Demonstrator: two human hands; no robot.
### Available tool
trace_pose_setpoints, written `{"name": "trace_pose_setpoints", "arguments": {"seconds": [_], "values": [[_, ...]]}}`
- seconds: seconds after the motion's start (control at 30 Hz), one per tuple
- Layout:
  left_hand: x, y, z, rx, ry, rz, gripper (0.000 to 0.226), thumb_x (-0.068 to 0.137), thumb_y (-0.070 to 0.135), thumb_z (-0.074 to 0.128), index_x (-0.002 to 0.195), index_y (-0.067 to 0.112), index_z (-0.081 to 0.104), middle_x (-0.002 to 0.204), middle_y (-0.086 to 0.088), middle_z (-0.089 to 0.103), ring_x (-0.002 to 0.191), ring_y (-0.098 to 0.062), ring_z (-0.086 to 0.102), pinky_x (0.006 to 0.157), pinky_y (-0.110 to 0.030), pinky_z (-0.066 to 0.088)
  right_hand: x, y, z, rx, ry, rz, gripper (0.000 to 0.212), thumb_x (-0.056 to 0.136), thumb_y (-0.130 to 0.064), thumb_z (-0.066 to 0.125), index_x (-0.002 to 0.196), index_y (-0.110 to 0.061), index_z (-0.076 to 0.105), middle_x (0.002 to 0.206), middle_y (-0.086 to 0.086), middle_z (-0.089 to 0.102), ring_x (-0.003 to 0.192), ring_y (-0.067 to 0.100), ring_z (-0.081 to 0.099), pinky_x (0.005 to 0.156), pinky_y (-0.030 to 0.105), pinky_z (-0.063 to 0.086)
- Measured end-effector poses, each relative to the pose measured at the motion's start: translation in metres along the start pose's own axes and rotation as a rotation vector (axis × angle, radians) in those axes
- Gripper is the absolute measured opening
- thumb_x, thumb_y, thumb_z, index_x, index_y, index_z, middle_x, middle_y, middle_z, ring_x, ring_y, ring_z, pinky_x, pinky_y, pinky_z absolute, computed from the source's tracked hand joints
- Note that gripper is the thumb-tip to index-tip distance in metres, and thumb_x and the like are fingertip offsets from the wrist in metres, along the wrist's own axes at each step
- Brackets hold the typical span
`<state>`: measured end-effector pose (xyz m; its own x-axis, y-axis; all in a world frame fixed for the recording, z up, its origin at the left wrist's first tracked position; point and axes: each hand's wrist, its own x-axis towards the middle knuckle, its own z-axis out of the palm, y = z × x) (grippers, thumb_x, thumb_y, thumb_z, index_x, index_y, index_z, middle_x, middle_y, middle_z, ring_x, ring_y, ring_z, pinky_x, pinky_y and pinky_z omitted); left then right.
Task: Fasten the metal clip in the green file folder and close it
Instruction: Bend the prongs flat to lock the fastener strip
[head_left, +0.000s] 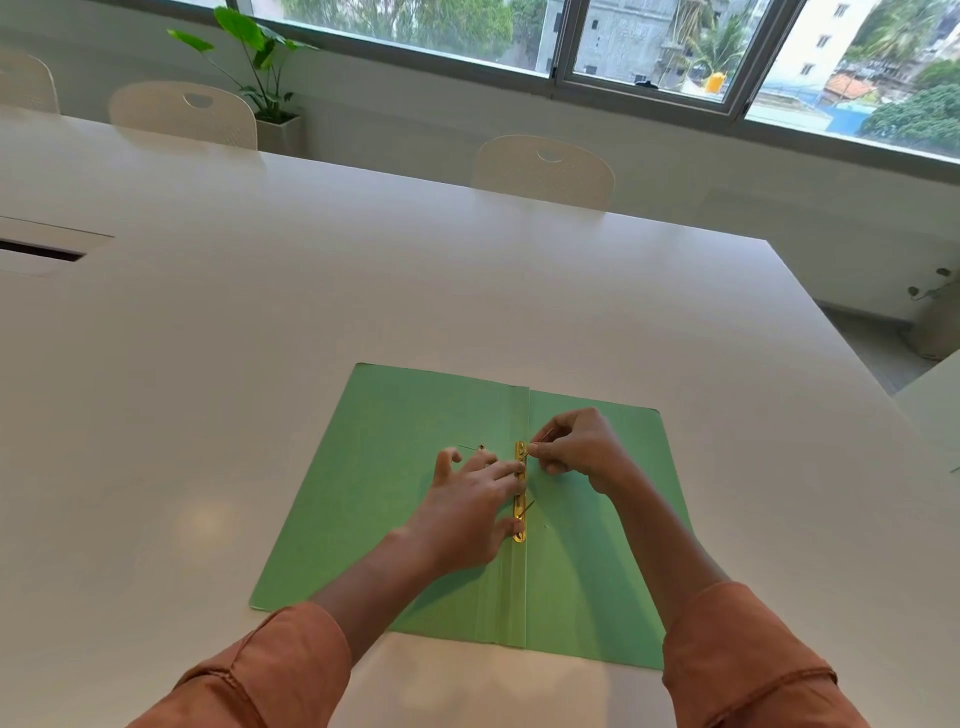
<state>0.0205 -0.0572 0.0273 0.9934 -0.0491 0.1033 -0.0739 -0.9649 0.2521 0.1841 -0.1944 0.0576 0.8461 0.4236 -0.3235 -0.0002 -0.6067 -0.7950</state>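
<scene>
Lying open and flat on a white surface (363, 270), the green file folder (395, 499) sits near the surface's close edge, under a long window (649, 47). Beyond the folder stand three pale chairs (543, 169) and one potted plant (260, 67). One gold metal clip (519, 512) runs along the folder's spine. The left hand (467, 506) presses spread fingers on the clip, gripping nothing. The right hand (576, 449) pinches a thin prong (535, 444) at the clip's far end. Fingers hide the clip's middle; both sleeves (270, 670) are cut off below.
</scene>
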Motion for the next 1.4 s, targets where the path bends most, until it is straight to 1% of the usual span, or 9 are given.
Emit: {"name": "trace_pose_setpoints", "arguments": {"seconds": [0.23,0.4,0.6,0.73,0.9,0.97,1.1,1.2,1.4], "values": [[0.000,0.002,-0.002,0.000,-0.045,-0.017,0.054,0.098,0.052,0.056,0.148,0.030,0.053,0.165,0.013,0.039,0.152,-0.017,0.031,0.115,-0.051,0.016,0.012,-0.011,0.003,-0.149,-0.032,-0.025,0.017,0.079,-0.001,0.087,0.088,0.008,0.076,0.065,0.010,0.070,0.050,0.013,0.065,0.051,0.023,0.059],[0.002,0.002,-0.002,0.009,-0.060,-0.020,0.054,0.098,0.053,0.056,0.147,0.031,0.054,0.164,0.013,0.040,0.152,-0.017,0.031,0.116,-0.053,0.016,0.019,-0.016,0.008,-0.264,-0.037,-0.062,0.012,0.080,0.002,0.085,0.077,-0.003,0.074,0.069,0.012,0.072,0.055,0.019,0.067,0.068,0.039,0.067],[0.002,0.001,-0.002,0.006,-0.065,-0.020,0.054,0.098,0.053,0.057,0.147,0.031,0.054,0.164,0.013,0.040,0.152,-0.017,0.031,0.116,-0.053,0.016,0.022,-0.022,0.011,-0.431,-0.015,-0.141,0.024,0.079,0.000,0.086,0.065,-0.014,0.073,0.070,0.014,0.076,0.056,0.021,0.071,0.064,0.039,0.067],[0.003,0.002,-0.005,-0.004,-0.070,-0.016,0.052,0.098,0.053,0.057,0.145,0.031,0.055,0.164,0.012,0.041,0.151,-0.016,0.032,0.116,-0.052,0.014,0.025,-0.032,0.011,-0.613,-0.069,-0.241,0.009,0.078,0.001,0.085,0.077,-0.005,0.079,0.071,0.011,0.077,0.055,0.020,0.072,0.060,0.036,0.067],[0.003,0.003,-0.004,0.001,-0.072,-0.010,0.050,0.098,0.052,0.058,0.143,0.031,0.056,0.164,0.010,0.040,0.151,-0.017,0.032,0.115,-0.051,0.012,0.025,-0.050,0.015,-0.795,-0.139,-0.301,0.010,0.076,-0.001,0.086,0.080,-0.009,0.082,0.066,-0.002,0.071,0.057,0.014,0.070,0.061,0.031,0.064],[0.003,0.003,-0.003,0.003,-0.071,-0.008,0.050,0.099,0.051,0.057,0.144,0.030,0.055,0.165,0.010,0.040,0.151,-0.017,0.032,0.115,-0.051,0.011,0.028,-0.054,0.015,-0.796,-0.168,-0.253,0.008,0.077,-0.001,0.087,0.081,-0.007,0.082,0.069,0.004,0.076,0.060,0.018,0.076,0.058,0.029,0.065],[0.002,0.003,-0.002,0.005,-0.063,-0.005,0.052,0.098,0.052,0.058,0.145,0.030,0.053,0.164,0.011,0.040,0.151,-0.017,0.033,0.114,-0.051,0.012,0.033,-0.058,0.012,-0.641,-0.188,-0.062,0.011,0.079,0.000,0.086,0.089,0.002,0.080,0.073,0.011,0.076,0.063,0.022,0.075,0.068,0.036,0.068],[0.002,0.003,-0.002,-0.001,-0.053,-0.005,0.052,0.098,0.052,0.059,0.145,0.030,0.054,0.163,0.011,0.042,0.150,-0.016,0.035,0.113,-0.051,0.013,0.038,-0.056,0.010,-0.456,-0.169,0.125,0.014,0.081,0.000,0.086,0.092,0.006,0.078,0.066,0.010,0.071,0.054,0.016,0.068,0.056,0.028,0.065],[0.001,0.003,-0.004,0.006,-0.059,-0.010,0.051,0.099,0.051,0.058,0.146,0.031,0.054,0.164,0.011,0.040,0.151,-0.016,0.034,0.115,-0.053,0.014,0.042,-0.047,0.001,-0.152,-0.271,0.494,0.010,0.091,0.003,0.073,0.083,-0.002,0.071,0.076,0.008,0.069,0.068,0.013,0.064,0.048,0.020,0.059]]}}
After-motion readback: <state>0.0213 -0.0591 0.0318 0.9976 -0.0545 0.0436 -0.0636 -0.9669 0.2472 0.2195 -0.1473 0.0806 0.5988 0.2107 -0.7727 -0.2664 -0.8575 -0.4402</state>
